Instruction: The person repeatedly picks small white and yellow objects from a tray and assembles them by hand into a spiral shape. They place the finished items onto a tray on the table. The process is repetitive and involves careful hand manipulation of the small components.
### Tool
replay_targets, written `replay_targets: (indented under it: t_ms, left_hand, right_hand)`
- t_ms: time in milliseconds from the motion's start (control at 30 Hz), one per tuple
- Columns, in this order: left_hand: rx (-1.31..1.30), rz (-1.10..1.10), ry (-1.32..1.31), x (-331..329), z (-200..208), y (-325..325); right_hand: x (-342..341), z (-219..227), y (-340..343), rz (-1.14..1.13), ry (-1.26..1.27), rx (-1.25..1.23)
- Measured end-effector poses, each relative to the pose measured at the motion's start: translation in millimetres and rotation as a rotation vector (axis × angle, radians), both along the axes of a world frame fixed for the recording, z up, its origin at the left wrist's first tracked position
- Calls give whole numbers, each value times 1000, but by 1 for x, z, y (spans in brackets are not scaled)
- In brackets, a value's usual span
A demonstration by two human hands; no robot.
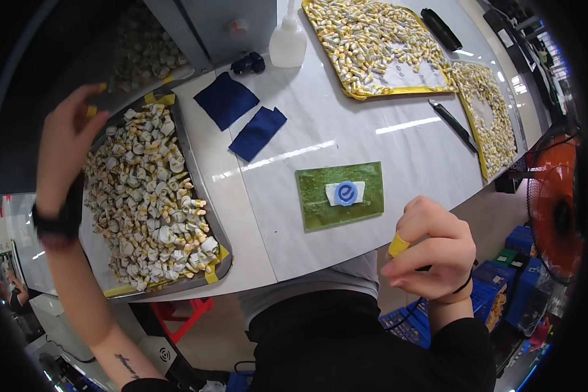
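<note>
My left hand [66, 147] is raised over the far left edge of a dark metal tray [223, 266]. Its fingers are apart, with yellow tape on two of them, and nothing shows between them. The tray is heaped with small white and yellowish crumpled pieces [147, 196]. My right hand [436, 251] hovers at the table's near edge, to the right of a green translucent slab [312, 214]. Its fingers are curled together, a yellow tape band on one; anything inside is hidden. On the slab lie a white pad [332, 196] and a round blue piece [347, 193].
Two dark blue cloths [226, 101] and a white bottle [287, 43] are farther back. Yellow-edged trays [398, 93] of small pieces stand far right, near a black-handled tool [452, 124]. An orange fan [556, 199] and blue crates [487, 294] are off the table's right. A grey metal housing [225, 26] rises back left.
</note>
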State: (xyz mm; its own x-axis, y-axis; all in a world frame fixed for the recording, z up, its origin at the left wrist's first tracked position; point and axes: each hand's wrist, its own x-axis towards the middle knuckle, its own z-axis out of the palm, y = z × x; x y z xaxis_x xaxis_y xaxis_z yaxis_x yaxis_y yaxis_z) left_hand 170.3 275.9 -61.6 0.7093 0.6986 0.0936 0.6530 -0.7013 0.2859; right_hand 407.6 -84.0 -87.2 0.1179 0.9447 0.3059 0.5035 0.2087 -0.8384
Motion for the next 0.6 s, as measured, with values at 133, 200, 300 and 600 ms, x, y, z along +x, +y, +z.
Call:
replay_targets:
  t_ms: [133,200,300,600]
  left_hand:
    - [238,32,95,-13,-39,72]
    - [337,22,29,-17,-58,90]
    - [273,34,-4,-6,-59,84]
    - [31,-7,-404,-26,-11,2]
  right_hand:
    - [1,8,-11,-69,-57,-27]
    - [5,9,-21,-135,-60,-63]
    - [12,12,-30,-200,-65,-110]
    - [91,26,11,-344,-706,-161]
